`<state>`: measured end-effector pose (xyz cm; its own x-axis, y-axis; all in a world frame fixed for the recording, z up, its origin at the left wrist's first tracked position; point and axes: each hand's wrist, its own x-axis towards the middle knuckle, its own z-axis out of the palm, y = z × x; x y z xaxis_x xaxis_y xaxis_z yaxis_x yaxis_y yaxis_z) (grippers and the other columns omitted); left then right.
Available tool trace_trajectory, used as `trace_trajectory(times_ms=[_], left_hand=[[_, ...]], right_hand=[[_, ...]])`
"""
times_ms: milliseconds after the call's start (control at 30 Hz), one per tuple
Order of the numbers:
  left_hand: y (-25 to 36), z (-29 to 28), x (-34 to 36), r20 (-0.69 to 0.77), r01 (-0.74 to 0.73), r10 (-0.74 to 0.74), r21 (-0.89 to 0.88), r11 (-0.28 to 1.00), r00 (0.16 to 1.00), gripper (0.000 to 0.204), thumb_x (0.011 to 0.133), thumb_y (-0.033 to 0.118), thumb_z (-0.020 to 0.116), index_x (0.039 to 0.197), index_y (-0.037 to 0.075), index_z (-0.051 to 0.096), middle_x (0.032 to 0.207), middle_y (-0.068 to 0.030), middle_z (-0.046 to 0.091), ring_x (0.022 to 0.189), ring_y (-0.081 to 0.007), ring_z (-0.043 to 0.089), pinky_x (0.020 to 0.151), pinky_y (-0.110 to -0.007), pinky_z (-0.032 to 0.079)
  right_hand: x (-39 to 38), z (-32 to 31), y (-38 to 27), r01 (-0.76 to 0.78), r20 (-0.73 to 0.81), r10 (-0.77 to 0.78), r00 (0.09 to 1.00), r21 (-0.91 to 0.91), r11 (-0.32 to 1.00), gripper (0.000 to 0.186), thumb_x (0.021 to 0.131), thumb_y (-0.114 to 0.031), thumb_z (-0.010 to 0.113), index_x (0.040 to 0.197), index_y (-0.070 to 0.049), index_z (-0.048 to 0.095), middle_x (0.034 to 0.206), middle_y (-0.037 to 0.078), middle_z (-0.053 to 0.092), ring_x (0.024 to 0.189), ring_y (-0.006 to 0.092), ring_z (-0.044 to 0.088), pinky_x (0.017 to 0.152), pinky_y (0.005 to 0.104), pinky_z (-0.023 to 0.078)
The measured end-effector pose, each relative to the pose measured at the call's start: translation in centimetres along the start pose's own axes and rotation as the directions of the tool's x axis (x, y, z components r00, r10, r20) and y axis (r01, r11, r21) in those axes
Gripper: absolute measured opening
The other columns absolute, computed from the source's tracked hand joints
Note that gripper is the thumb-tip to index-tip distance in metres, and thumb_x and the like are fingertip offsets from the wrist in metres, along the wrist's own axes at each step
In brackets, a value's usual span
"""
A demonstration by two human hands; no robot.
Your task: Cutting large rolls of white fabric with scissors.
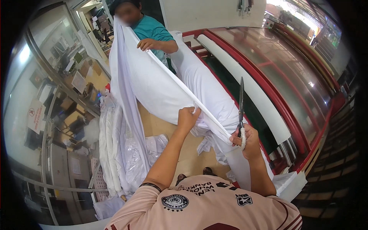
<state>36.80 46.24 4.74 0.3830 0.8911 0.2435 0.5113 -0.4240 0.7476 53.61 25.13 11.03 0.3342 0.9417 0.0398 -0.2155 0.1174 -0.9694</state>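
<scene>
White fabric (153, 82) stretches between me and a co-worker in a teal shirt. My left hand (188, 119) is closed on the cloth's edge, bunching it a little. In my right hand (249, 142) are scissors (241, 101) with dark blades pointing away from me and a pale wrapped handle. The thumb and fingers of that hand also pinch a corner of the same fabric. Across from me, the co-worker's hand (145, 44) rests on the upper edge of the cloth. A thick white fabric roll (203, 80) lies beneath and to the right of the held sheet.
At right stands a large red-framed machine (264, 80) with a long white roller (245, 84). Several wrapped white rolls (111, 149) and a plastic-wrapped bundle (138, 159) stand at left, beside a glass partition (42, 115). Loose cloth (207, 145) hangs near the tan floor (188, 161).
</scene>
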Motion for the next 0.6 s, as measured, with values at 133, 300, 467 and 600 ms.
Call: trace_trajectory(times_ms=[133, 300, 467, 600], left_hand=[[0.2, -0.2, -3.4, -0.088, -0.173, 0.168, -0.057, 0.983, 0.982, 0.038, 0.087, 0.024, 0.062, 0.065, -0.007, 0.06, 0.054, -0.0264, 0.051, 0.041, -0.031, 0.046, 0.046, -0.042, 0.038], [0.4, -0.2, -7.0, -0.009, -0.025, 0.024, -0.232, 0.972, 1.0, 0.039, 0.091, 0.025, 0.055, 0.068, -0.007, 0.059, 0.052, -0.0231, 0.05, 0.042, -0.0274, 0.042, 0.048, -0.039, 0.039], [-0.1, 0.5, -6.9, 0.004, 0.088, -0.094, -0.413, 0.906, 0.996, 0.038, 0.095, 0.023, 0.049, 0.071, -0.006, 0.057, 0.052, -0.008, 0.042, 0.054, -0.0099, 0.039, 0.049, -0.034, 0.035], [-0.3, 0.5, -6.2, -0.032, 0.093, -0.119, -0.445, 0.891, 0.992, 0.044, 0.096, 0.028, 0.047, 0.07, -0.006, 0.057, 0.051, -0.0173, 0.047, 0.048, -0.0178, 0.042, 0.052, -0.036, 0.039]], right_hand=[[0.6, 0.2, 1.4, -0.033, -0.015, 0.032, 0.999, -0.099, 0.995, 0.022, 0.075, 0.005, 0.072, 0.084, -0.003, 0.053, 0.074, 0.007, 0.063, 0.058, 0.0104, 0.059, 0.054, 0.0226, 0.05], [0.3, -0.2, 3.7, -0.095, -0.008, 0.095, 0.995, -0.123, 0.988, 0.021, 0.077, 0.005, 0.07, 0.084, -0.003, 0.052, 0.074, 0.006, 0.062, 0.059, 0.0088, 0.058, 0.055, 0.0222, 0.05], [-0.7, -0.4, 5.8, -0.162, -0.026, 0.161, 0.987, -0.274, 0.948, 0.02, 0.079, 0.004, 0.069, 0.083, -0.003, 0.051, 0.073, 0.004, 0.061, 0.06, 0.0065, 0.056, 0.056, 0.0208, 0.049], [-0.7, 0.8, 7.4, -0.068, -0.001, 0.075, 0.997, -0.425, 0.903, 0.022, 0.078, 0.002, 0.071, 0.082, -0.004, 0.051, 0.073, 0.002, 0.061, 0.062, 0.0046, 0.054, 0.053, 0.0202, 0.044]])
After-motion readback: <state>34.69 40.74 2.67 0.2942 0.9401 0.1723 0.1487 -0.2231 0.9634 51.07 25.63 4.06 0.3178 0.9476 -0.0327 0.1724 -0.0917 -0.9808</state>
